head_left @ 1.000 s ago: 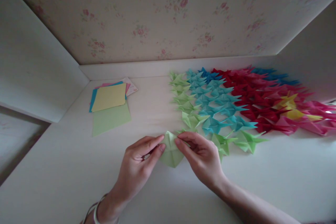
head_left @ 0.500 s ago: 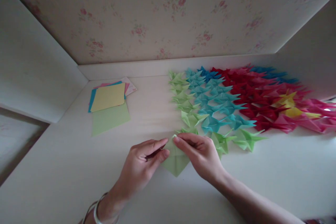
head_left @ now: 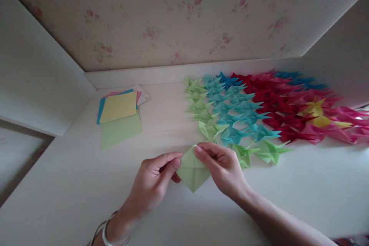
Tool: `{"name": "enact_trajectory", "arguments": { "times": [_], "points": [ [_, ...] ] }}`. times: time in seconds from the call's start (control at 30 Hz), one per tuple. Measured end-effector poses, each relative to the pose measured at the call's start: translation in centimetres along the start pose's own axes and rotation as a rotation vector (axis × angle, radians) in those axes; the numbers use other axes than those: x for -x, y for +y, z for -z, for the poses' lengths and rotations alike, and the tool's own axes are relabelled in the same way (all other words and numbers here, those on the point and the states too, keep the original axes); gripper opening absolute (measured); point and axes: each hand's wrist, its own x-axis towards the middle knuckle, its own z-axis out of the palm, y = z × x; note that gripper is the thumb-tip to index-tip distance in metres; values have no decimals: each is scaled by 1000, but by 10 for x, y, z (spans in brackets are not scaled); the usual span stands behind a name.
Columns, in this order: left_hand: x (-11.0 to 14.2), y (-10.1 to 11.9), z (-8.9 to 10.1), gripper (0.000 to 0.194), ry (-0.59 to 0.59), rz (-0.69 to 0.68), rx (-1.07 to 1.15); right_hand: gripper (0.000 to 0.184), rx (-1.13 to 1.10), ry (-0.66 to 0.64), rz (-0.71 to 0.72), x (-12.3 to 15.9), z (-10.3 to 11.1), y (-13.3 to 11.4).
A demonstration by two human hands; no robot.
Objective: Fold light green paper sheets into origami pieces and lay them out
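A light green origami paper [head_left: 192,173], folded into a diamond with crease lines across it, is held between both hands above the white table. My left hand [head_left: 158,178] pinches its left corner between thumb and fingers. At the upper right edge, close to the top point, my right hand [head_left: 221,167] grips the paper with thumb and bent fingers. Just beyond the right hand lie green folded paper cranes [head_left: 271,152], and a column of lighter green cranes [head_left: 210,130] runs back toward the wall.
Rows of turquoise cranes [head_left: 235,134], red cranes [head_left: 271,100], pink cranes [head_left: 351,123] and yellow cranes [head_left: 317,113] cover the right of the table [head_left: 72,192]. At the back left lie a yellow paper sheet [head_left: 119,107] over other colours and a green sheet [head_left: 122,132].
My left thumb and fingers have shifted slightly left to the paper's corner, and my right hand has slid a little right. More of the folded paper's face shows.
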Motion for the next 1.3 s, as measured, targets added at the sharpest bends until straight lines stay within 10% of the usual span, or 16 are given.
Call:
{"name": "enact_trajectory", "arguments": {
  "times": [0.53,1.3],
  "points": [
    [-4,-2,-13,35,-237,172,19,20,190,4,217,4,-10,-4],
    [-7,-1,-3,28,-187,397,515,36,-42,-243,-111,-4,1,0]
  ]
}}
